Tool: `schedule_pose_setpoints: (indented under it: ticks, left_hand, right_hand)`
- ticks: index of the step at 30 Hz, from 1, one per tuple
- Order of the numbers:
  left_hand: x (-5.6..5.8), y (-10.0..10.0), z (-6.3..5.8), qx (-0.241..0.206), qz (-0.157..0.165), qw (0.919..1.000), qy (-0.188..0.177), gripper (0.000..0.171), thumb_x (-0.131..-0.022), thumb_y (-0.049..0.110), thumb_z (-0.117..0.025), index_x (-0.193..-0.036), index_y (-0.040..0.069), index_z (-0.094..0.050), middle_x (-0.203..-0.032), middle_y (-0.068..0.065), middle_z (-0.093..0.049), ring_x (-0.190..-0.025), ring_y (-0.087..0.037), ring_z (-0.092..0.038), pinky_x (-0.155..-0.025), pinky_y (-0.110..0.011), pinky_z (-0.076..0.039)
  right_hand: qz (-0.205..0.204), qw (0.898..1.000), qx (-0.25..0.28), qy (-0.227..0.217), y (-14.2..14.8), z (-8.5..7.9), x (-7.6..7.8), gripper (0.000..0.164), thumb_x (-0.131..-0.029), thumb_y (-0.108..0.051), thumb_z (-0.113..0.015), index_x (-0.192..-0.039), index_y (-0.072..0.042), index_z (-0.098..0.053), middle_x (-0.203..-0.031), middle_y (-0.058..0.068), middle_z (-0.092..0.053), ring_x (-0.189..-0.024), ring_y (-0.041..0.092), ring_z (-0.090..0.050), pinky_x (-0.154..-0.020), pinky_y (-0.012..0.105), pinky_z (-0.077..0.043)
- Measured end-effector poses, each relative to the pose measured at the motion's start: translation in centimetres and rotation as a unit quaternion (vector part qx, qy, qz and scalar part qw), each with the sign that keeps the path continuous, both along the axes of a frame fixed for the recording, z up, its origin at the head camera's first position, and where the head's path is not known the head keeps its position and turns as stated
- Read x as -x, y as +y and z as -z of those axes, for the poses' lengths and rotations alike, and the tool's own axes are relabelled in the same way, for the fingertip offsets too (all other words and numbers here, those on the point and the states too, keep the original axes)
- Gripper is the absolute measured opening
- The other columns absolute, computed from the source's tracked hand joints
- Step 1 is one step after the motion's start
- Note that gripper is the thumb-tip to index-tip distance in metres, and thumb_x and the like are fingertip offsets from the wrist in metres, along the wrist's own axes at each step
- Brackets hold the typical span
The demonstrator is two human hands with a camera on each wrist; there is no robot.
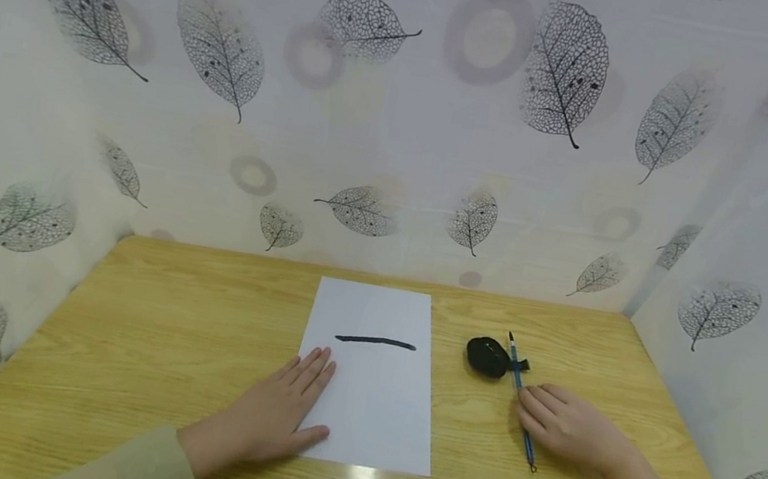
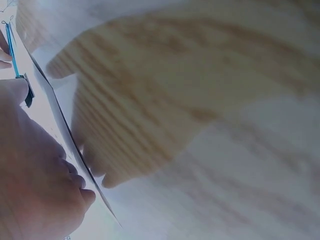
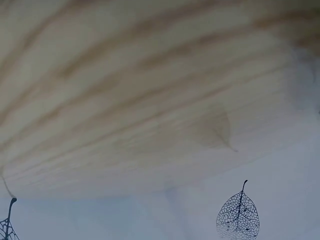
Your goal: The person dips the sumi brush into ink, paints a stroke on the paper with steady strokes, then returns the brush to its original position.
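A white sheet of paper (image 1: 379,415) lies on the table with one thick black stroke (image 1: 375,342) across its upper half. My left hand (image 1: 276,415) rests flat on the sheet's left edge, fingers extended and thumb spread; in the left wrist view that hand (image 2: 40,165) shows beside the paper's edge. To the right of the sheet, my right hand (image 1: 573,427) holds a blue-handled brush (image 1: 528,447) with its fingertips around the middle of the handle. The brush's dark tip points away from me, and its shaft crosses the short stub of a black rounded dish (image 1: 488,357).
The wooden table (image 1: 187,342) is ringed by a pale curtain (image 1: 386,131) printed with leaves at the back and both sides. In the right wrist view only tabletop (image 3: 125,100) and curtain (image 3: 165,220) appear, without the hand.
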State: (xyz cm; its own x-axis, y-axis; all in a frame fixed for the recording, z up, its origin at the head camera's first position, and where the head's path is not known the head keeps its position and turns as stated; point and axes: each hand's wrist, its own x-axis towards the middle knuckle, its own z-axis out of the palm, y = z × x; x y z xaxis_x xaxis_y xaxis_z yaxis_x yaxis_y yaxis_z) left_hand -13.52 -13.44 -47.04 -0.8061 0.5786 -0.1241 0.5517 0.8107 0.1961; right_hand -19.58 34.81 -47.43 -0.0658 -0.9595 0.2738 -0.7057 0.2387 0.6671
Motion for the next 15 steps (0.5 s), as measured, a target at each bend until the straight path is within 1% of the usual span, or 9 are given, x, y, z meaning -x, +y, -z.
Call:
schedule_pose_setpoints:
  ticks: [6,10,15]
  left_hand:
    - [0.0,0.1,-0.1,0.001,0.005,0.9998,0.018,0.084,-0.109,0.056,-0.045,-0.167,-0.001,-0.024,-0.177,-0.020,-0.019,-0.166,-0.035,-0.019,-0.135,-0.050,-0.025]
    - [-0.1,0.2,-0.3,-0.010,0.012,0.9994,0.031,0.081,-0.110,0.052,-0.046,-0.166,-0.002,-0.027,-0.176,-0.021,-0.021,-0.165,-0.037,-0.021,-0.134,-0.051,-0.025]
    - [0.0,0.2,-0.2,-0.008,0.016,0.9985,0.052,0.079,-0.110,0.051,-0.046,-0.166,-0.002,-0.027,-0.176,-0.021,-0.022,-0.165,-0.037,-0.022,-0.134,-0.050,-0.025]
  right_hand:
    - [-0.010,1.000,0.020,0.004,0.0,-0.3,0.0,0.055,-0.115,0.002,-0.020,-0.105,-0.006,-0.074,-0.102,0.011,-0.079,-0.087,0.021,-0.076,-0.078,0.035,-0.064]
    - [-0.014,0.999,0.030,0.012,0.0,-0.6,0.1,0.054,-0.115,0.004,-0.022,-0.104,-0.006,-0.074,-0.101,0.011,-0.080,-0.087,0.021,-0.076,-0.077,0.035,-0.065]
    - [-0.015,0.999,0.040,0.023,-0.1,-1.1,0.3,0.052,-0.113,0.007,-0.022,-0.104,-0.005,-0.072,-0.100,0.012,-0.080,-0.086,0.021,-0.076,-0.076,0.035,-0.065]
